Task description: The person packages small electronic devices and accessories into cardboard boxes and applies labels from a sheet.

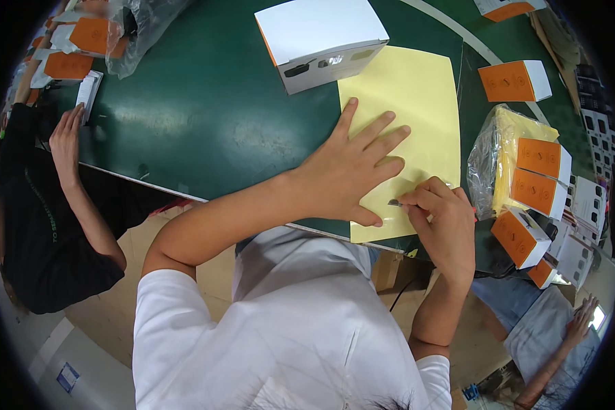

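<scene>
Closest to the person's white-shirted chest, at the near edge of the green table point(205, 116), the right hand point(444, 225) has its thumb and forefinger pinched shut on a small dark sliver, seemingly a tab or tool tip too small to identify, right at the lower edge of a pale yellow sheet point(410, 116). Just beside it the left hand point(352, 171) lies flat and fully open, fingers spread across the sheet and gripping nothing, apparently pressing the paper down so it stays put while the other hand picks at its edge. At the right, small orange-and-white boxes point(536, 178) cluster near the table edge, some stacked against a clear plastic bag point(488, 147) holding more yellow sheets. Beyond the sheet's far corner stands a larger white carton point(321, 37) with an orange side, touching the paper. At the far left, a co-worker in a dark top rests a hand point(66, 140) on the table near more orange boxes point(82, 44) and another clear bag point(143, 24).
</scene>
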`<state>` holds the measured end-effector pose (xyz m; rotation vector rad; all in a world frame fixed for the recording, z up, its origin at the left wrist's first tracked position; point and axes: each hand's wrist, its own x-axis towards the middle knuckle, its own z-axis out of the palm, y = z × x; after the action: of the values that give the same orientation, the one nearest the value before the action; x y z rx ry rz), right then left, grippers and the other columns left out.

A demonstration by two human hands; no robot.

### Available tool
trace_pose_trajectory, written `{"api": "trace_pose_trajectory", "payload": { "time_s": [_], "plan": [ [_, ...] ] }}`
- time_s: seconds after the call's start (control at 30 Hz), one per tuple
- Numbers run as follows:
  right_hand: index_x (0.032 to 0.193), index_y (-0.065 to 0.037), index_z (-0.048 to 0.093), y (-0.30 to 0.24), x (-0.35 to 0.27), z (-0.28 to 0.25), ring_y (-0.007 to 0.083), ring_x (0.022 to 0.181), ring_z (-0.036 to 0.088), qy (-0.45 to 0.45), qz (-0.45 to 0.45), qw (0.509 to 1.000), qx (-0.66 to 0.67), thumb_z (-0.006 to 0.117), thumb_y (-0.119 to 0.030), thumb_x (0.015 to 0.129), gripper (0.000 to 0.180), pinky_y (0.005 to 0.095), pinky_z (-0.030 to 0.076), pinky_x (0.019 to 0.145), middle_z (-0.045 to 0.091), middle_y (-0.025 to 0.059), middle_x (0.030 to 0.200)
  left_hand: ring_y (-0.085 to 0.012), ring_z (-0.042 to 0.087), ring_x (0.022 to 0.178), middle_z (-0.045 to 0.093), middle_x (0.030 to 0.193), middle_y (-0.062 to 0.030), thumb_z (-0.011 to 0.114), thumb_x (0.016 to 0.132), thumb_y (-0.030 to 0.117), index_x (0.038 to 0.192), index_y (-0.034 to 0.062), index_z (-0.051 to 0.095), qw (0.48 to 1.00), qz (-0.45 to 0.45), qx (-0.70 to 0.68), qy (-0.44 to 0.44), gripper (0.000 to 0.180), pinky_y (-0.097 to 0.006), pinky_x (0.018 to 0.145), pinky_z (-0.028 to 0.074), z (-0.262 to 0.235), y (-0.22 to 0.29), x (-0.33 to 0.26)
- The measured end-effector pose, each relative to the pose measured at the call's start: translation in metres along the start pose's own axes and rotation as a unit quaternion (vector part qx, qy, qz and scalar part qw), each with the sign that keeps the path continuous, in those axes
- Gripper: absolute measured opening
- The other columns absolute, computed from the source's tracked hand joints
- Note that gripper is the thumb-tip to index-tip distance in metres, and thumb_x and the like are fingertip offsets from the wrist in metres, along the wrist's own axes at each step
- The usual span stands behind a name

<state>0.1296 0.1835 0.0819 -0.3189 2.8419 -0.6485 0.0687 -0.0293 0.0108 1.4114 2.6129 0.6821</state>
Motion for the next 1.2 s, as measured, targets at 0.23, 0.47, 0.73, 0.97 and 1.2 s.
{"api": "trace_pose_trajectory", "payload": {
  "time_s": [0.23,0.47,0.73,0.97,1.2],
  "plan": [
    [0.087,-0.01,0.072,-0.007,0.0,0.005,0.0234,0.074,0.062,0.007,0.016,1.0,-0.013,0.08,-0.014,0.079,0.011,0.038,0.042,0.075,0.066,0.0017,0.084,-0.0393,0.022,0.155,0.035,0.163,-0.0164,0.08,0.07,0.065,0.131,0.0095,0.064,1.0,0.003,-0.007,0.01,0.083,-0.076,0.118,0.013,0.001,0.0,0.0],
    [0.082,-0.01,0.07,-0.009,0.002,0.01,0.0226,0.069,0.059,0.033,0.027,0.998,-0.035,0.085,-0.02,0.076,0.019,0.036,0.04,0.074,0.065,0.001,0.081,-0.0391,0.022,0.155,0.034,0.163,-0.0173,0.08,0.067,0.068,0.132,0.0085,0.064,1.0,0.005,0.005,0.008,0.089,-0.077,0.117,0.013,-0.002,-0.002,0.001],
    [0.078,-0.007,0.066,-0.007,-0.024,-0.021,0.0156,0.066,0.055,0.105,0.057,0.972,0.202,0.085,-0.009,0.072,0.02,0.0309,0.037,0.074,0.06,0.0014,0.075,-0.041,0.036,0.148,0.041,0.158,-0.0183,0.075,0.078,0.068,0.126,0.0067,0.064,0.985,0.093,0.009,0.144,0.079,-0.065,0.121,0.024,-0.02,0.004,-0.008],
    [0.081,-0.005,0.069,-0.015,-0.031,-0.029,0.0156,0.073,0.058,0.179,0.046,0.942,0.281,0.084,-0.003,0.072,0.018,0.0304,0.042,0.073,0.064,0.0033,0.083,-0.0432,0.042,0.143,0.033,0.163,-0.0212,0.089,0.074,0.027,0.132,0.0161,0.069,0.944,-0.029,0.012,0.329,0.063,-0.051,0.116,0.037,-0.109,-0.094,-0.039],
    [0.083,-0.003,0.069,-0.045,-0.013,-0.031,0.0144,0.073,0.059,0.204,-0.004,0.927,0.315,0.084,0.0,0.073,0.018,0.0274,0.046,0.071,0.064,0.0044,0.084,-0.0381,0.053,0.137,0.047,0.156,-0.0203,0.081,0.082,0.01,0.125,0.0139,0.074,0.945,0.009,-0.151,0.289,0.044,-0.044,0.112,0.043,-0.091,-0.091,-0.031]
  ]
}}
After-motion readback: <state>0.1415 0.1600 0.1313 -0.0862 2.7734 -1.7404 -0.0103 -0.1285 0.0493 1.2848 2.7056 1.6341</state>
